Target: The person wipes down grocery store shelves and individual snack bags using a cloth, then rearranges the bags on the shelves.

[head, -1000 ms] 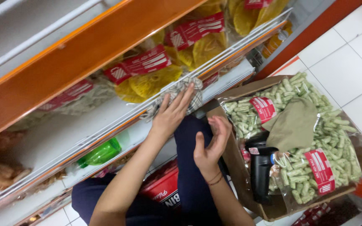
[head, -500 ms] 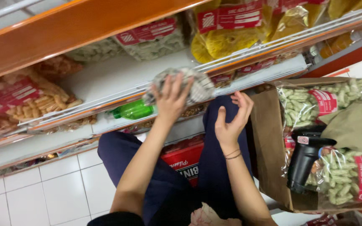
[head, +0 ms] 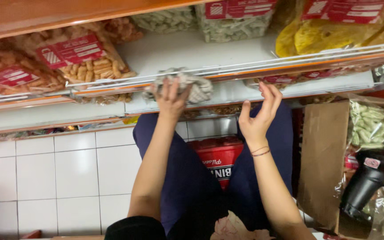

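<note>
Since half a second ago, the view has swung left, so the cardboard box (head: 323, 164) of snack bags now sits at three o'clock. The left hand (head: 170, 98) presses a crumpled checked cloth (head: 182, 85) against the front edge of the white shelf (head: 227, 51), fingers spread over it, seemingly to wipe the rail. At two o'clock from it, the right hand (head: 258, 116) is open and empty, fingertips resting on the lower shelf lip (head: 227, 94), apparently for balance. A black handheld device (head: 366, 184) lies in the box.

Cloth (head: 181, 86) on shelf edge (head: 245, 66)
</note>
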